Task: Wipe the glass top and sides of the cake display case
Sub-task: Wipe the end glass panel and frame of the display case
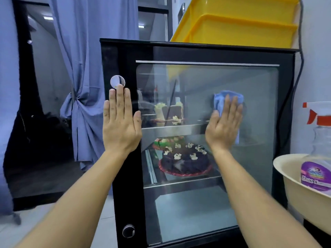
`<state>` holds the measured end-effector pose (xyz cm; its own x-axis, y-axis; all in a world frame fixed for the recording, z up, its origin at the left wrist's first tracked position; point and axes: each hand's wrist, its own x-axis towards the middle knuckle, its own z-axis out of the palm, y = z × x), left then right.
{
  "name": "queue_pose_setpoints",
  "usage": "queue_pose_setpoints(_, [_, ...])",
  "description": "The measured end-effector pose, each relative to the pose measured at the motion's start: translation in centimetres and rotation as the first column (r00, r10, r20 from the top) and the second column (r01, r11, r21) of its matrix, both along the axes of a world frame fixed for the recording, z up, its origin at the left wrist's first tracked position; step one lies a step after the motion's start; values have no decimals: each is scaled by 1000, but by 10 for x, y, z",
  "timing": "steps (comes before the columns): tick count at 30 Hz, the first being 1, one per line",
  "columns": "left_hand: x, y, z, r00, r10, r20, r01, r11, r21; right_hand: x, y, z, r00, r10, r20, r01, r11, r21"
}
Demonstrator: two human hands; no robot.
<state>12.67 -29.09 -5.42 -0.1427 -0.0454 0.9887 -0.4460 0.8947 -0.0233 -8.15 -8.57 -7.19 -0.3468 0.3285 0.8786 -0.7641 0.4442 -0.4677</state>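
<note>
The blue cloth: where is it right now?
In the head view, the blue cloth is pressed flat under the right hand against the display case glass, right of centre.

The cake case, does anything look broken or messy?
Nothing looks broken or spilled. The display case stands straight and the chocolate cake sits whole on its shelf. The right hand presses a blue cloth on the glass; the left hand lies flat on the frame.

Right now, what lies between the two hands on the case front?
In the head view, bare glass spans between the left hand and the right hand pressing the blue cloth; only cake slices show behind it.
</note>
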Motion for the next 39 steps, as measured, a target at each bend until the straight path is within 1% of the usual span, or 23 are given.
queue_pose_setpoints(2, [-1,-2,0,1000,8,-2,-8,1000,1,24,-18,-25,987,30,159,-2,984,-177])
queue_pose_setpoints(3, [-1,-3,0,1000,12,-7,-12,1000,-1,44,-33,-37,985,36,166,-6,983,-182])
queue_pose_setpoints(5, [-1,-3,-1,1000,17,-16,-17,1000,-16,85,-68,-55,998,50,43,-51,998,25])
queue_pose_setpoints(8, [0,-6,-2,1000,24,-7,-24,999,-39,100,-82,-49,954,133,-268,-3,900,437])
queue_pose_setpoints(10, [0,-7,-2,1000,16,-6,-16,999,-41,69,-57,-17,874,214,-437,79,823,563])
queue_pose_setpoints(12, [0,-7,-2,1000,18,-12,-18,999,-39,28,-23,17,853,204,-480,126,812,569])
queue_pose_setpoints(14, [-1,-6,-3,1000,19,-22,-20,999,-33,-15,15,32,928,97,-359,68,905,420])
queue_pose_setpoints(16, [-2,-5,-4,1000,21,-23,-22,999,-30,-42,47,21,998,14,-69,-5,990,138])
queue_pose_setpoints(17, [-2,-4,-3,999,23,-21,-24,999,-26,-46,53,9,994,32,101,-28,999,-41])
queue_pose_setpoints(19, [-3,-3,-4,999,25,-32,-26,999,-26,-27,40,-20,918,155,364,-14,932,-362])
queue_pose_setpoints(21, [-3,-2,-5,999,22,-38,-23,999,-29,22,2,-48,896,176,408,13,907,-420])
queue_pose_setpoints(22, [-4,-3,-4,999,17,-38,-19,999,-31,49,-22,-59,935,122,334,-14,951,-308])
queue_pose_setpoints(23, [-4,-3,-5,999,16,-38,-17,999,-27,71,-42,-69,980,66,190,-52,996,-78])
queue_pose_setpoints(24, [-4,-4,-5,999,17,-35,-18,1000,-25,87,-56,-75,998,65,-3,-63,978,199])
queue_pose_setpoints(25, [-3,-5,-5,999,20,-31,-21,999,-29,90,-61,-72,976,127,-175,-42,906,421])
queue_pose_setpoints(27, [-4,-5,-5,999,26,-26,-27,999,-38,64,-43,-37,889,225,-399,64,801,596])
queue_pose_setpoints(29, [-4,-5,-6,999,30,-18,-31,999,-43,27,-15,3,881,193,-432,83,836,542])
queue_pose_setpoints(32, [-3,-4,-6,999,37,-25,-38,998,-44,-31,33,27,972,24,-232,30,974,227])
queue_pose_setpoints(34, [-4,-4,-7,999,36,-31,-37,998,-45,-48,54,11,998,40,50,-35,994,-105])
queue_pose_setpoints(36, [-4,-4,-6,999,37,-31,-38,998,-57,-29,39,-12,891,199,408,-2,900,-436])
queue_pose_setpoints(37, [-4,-3,-7,999,35,-34,-37,998,-56,-11,24,-19,865,206,458,36,884,-466])
queue_pose_setpoints(38, [-4,-3,-6,999,33,-37,-35,998,-56,7,9,-22,910,136,391,34,917,-398])
queue_pose_setpoints(39, [-4,-3,-6,999,29,-38,-31,998,-52,22,-6,-24,977,55,207,-13,980,-200])
